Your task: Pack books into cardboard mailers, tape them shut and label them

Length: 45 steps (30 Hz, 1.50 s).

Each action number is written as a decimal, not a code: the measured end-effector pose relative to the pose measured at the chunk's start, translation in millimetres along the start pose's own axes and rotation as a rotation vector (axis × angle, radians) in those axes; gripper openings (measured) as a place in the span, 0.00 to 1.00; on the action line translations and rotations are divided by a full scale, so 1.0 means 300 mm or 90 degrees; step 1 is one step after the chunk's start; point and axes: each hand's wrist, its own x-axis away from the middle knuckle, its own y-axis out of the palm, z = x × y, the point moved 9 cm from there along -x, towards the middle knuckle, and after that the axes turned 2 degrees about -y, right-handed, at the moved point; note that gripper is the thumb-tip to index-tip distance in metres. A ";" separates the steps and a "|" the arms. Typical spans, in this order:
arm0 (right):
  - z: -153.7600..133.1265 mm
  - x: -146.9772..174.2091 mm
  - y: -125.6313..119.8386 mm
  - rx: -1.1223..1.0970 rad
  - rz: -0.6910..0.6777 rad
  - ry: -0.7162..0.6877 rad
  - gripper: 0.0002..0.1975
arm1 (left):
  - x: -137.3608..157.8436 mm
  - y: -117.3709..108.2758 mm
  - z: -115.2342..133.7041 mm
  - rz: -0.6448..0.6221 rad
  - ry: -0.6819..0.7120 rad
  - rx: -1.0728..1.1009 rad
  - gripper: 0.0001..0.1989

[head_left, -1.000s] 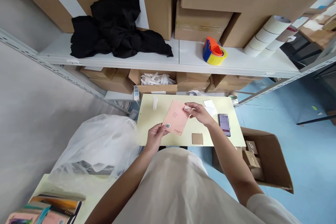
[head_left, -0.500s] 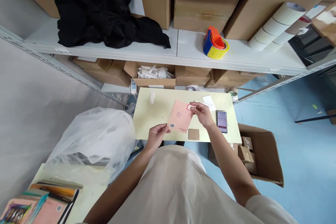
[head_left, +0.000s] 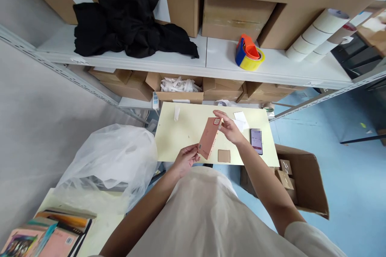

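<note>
A thin pink book [head_left: 208, 139] is held tilted over the pale yellow table [head_left: 171, 140], its right edge turned toward me. A red-framed label sits at its upper right corner, and a barcode near its lower left. My left hand [head_left: 184, 160] pinches the lower left corner between thumb and fingers. At the upper right edge, my right hand [head_left: 229, 128] has its thumb and fingers around the book. Below the right hand, a small brown cardboard square [head_left: 224, 156] lies on the table. A phone [head_left: 256, 141] and white paper slips [head_left: 241, 119] lie farther right.
A shelf [head_left: 220, 58] behind the table bears black cloth [head_left: 129, 20], a tape dispenser [head_left: 249, 53] and tape rolls [head_left: 316, 34]. At left are a plastic bag [head_left: 111, 160] and a stack of books [head_left: 57, 233]. An open carton [head_left: 310, 180] stands on the floor at right.
The pink book has turned from facing me broadly to a steeper tilt, showing its edge. My right fingers have shifted from the label to the book's upper right edge.
</note>
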 end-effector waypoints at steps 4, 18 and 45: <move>0.011 -0.031 0.040 -0.012 -0.041 0.035 0.18 | -0.002 0.006 -0.010 -0.015 -0.043 -0.100 0.16; -0.017 -0.032 0.060 0.035 -0.049 0.088 0.18 | 0.019 0.008 0.287 0.014 0.207 -0.343 0.24; 0.119 0.277 0.039 -0.119 0.227 0.227 0.23 | -0.014 -0.034 0.188 0.086 0.162 -0.313 0.34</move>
